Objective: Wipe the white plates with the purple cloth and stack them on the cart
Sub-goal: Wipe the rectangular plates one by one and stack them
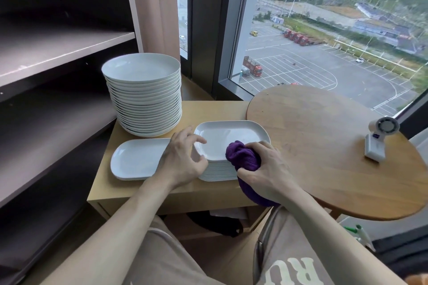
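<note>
– Noting hands first. Right hand?
– Fingers curled tight round the bunched purple cloth, which presses on the near right corner of the top plate.
– Left hand?
– Fingers half curled at that plate's left rim (grip or mere touch: cannot tell).
– Plate location, axis?
– It tops the stack of oblong plates, front right on the cart. Long axis runs left to right, along the cart's front edge.
– Others?
– One oblong plate lies flat just left, same axis. Tall stack of round plates stands behind it.
</note>
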Demonstrator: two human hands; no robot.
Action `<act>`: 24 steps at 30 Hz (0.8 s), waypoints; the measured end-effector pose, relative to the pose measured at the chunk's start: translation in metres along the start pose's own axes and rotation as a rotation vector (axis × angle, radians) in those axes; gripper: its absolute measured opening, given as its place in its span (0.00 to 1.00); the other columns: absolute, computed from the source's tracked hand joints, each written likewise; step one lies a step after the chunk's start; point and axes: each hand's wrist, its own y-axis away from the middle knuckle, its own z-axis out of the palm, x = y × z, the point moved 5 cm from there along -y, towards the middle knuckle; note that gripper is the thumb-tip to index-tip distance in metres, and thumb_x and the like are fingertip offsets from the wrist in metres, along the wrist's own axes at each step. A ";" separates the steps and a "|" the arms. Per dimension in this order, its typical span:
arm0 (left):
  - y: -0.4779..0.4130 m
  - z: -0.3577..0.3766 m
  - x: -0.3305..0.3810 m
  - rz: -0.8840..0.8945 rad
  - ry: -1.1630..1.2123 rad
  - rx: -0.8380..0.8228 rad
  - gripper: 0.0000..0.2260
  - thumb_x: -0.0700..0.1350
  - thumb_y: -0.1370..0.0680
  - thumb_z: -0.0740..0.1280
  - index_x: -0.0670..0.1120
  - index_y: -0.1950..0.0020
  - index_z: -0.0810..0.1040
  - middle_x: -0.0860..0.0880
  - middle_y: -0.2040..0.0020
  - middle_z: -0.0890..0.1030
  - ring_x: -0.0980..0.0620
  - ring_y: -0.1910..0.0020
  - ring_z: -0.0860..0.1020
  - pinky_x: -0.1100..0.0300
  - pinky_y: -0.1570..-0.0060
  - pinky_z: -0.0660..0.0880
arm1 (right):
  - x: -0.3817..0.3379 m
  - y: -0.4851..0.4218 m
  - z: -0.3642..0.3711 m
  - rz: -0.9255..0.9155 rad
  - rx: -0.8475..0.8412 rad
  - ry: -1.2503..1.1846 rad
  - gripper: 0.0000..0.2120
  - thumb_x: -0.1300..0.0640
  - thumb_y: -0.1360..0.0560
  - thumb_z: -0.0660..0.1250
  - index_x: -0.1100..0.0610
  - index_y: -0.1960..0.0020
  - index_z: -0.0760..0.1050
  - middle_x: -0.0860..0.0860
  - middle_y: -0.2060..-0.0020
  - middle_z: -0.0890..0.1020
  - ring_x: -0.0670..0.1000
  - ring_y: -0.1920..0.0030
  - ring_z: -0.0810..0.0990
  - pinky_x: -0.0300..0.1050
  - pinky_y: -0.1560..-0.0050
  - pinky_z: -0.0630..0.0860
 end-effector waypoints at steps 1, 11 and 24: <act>0.002 0.000 0.005 0.073 -0.062 -0.009 0.17 0.49 0.32 0.66 0.52 0.43 0.81 0.49 0.26 0.71 0.50 0.27 0.67 0.55 0.31 0.66 | 0.000 0.000 0.000 0.000 0.001 0.004 0.22 0.41 0.36 0.65 0.39 0.42 0.75 0.34 0.49 0.74 0.47 0.45 0.71 0.51 0.42 0.71; 0.005 -0.003 0.021 0.203 -0.249 0.001 0.07 0.42 0.27 0.72 0.50 0.52 0.87 0.55 0.47 0.85 0.51 0.47 0.82 0.59 0.50 0.74 | -0.004 0.001 -0.002 0.006 0.012 0.012 0.23 0.41 0.37 0.64 0.40 0.42 0.76 0.36 0.48 0.75 0.48 0.44 0.72 0.49 0.43 0.70; 0.007 -0.012 0.026 0.331 -0.321 -0.005 0.12 0.35 0.27 0.71 0.49 0.50 0.88 0.53 0.51 0.87 0.47 0.49 0.85 0.51 0.54 0.82 | 0.001 0.003 -0.004 0.040 0.010 -0.034 0.22 0.41 0.37 0.65 0.40 0.43 0.77 0.36 0.49 0.76 0.43 0.47 0.74 0.41 0.49 0.68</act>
